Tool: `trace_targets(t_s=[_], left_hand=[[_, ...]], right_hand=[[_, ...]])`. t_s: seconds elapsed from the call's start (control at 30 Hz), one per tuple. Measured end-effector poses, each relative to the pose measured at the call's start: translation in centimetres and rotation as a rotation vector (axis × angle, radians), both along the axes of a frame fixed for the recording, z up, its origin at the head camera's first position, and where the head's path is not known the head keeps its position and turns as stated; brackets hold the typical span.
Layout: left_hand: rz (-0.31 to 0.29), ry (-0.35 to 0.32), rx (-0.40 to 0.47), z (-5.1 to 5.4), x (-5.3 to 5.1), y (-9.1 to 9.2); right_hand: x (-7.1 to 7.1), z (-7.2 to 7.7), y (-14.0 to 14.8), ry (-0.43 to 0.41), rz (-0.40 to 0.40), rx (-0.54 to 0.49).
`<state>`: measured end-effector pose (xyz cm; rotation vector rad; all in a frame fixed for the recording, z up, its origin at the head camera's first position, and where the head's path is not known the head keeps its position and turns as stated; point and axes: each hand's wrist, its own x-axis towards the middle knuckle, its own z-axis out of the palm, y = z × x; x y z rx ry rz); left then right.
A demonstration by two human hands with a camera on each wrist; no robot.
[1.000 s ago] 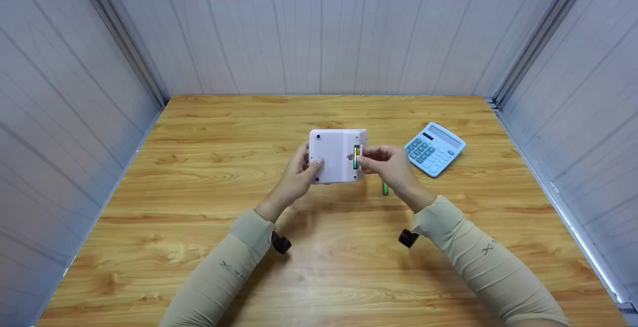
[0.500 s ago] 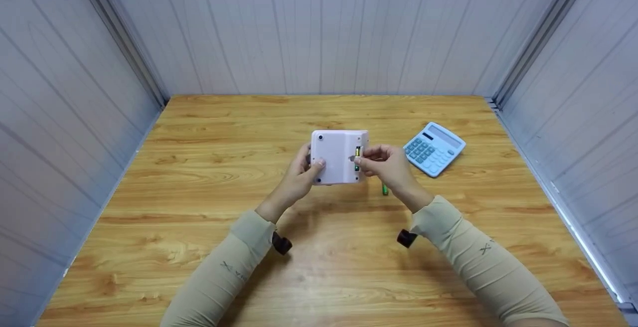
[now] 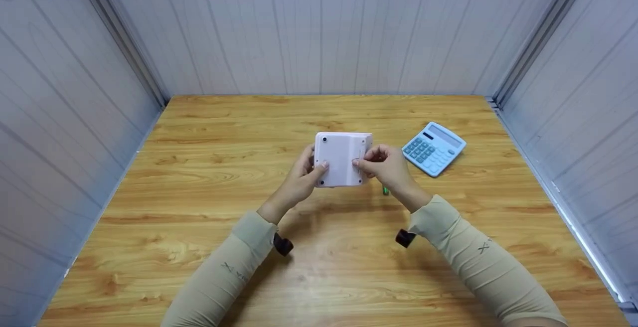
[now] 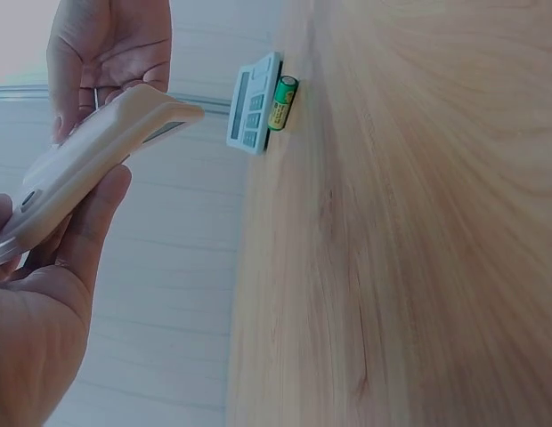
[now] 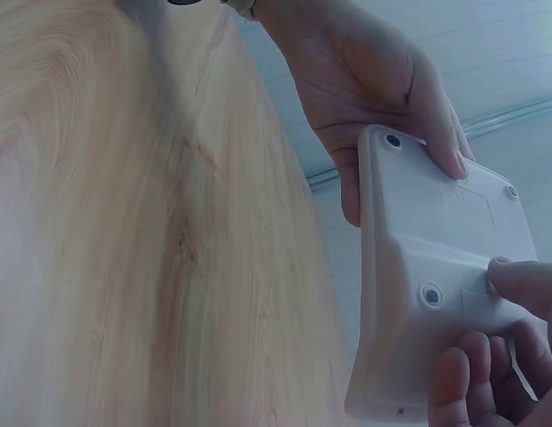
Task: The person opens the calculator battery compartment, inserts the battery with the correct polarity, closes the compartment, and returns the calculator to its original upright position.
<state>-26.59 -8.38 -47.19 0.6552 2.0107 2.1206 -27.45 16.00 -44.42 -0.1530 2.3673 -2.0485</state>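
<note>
The white device [image 3: 339, 156] is held above the table [image 3: 319, 267], back up, thick end pointing right; nearly square from above, its long axis is unclear. The left hand [image 3: 299, 175] grips its left edge; the right hand [image 3: 394, 170] curls round the thick end, thumb pressing the back. A battery [image 4: 283, 103] and blue calculator [image 3: 434, 149] lie rightward.

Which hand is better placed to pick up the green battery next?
Probably the right hand: like the left hand, it touches the pale device, but looks nearer the green battery.
</note>
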Motion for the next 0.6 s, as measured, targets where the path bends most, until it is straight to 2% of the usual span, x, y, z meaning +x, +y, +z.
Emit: trace_targets(t_s=[0.33,0.6], left_hand=[[0.024,-0.012,-0.011,-0.17,-0.16,-0.16],[0.035,-0.004,-0.008,-0.22,-0.17,-0.26]], right_hand=[[0.07,0.27,0.41,-0.063,0.031,0.031],[-0.05,-0.04,0.95,-0.061,0.019,0.053]])
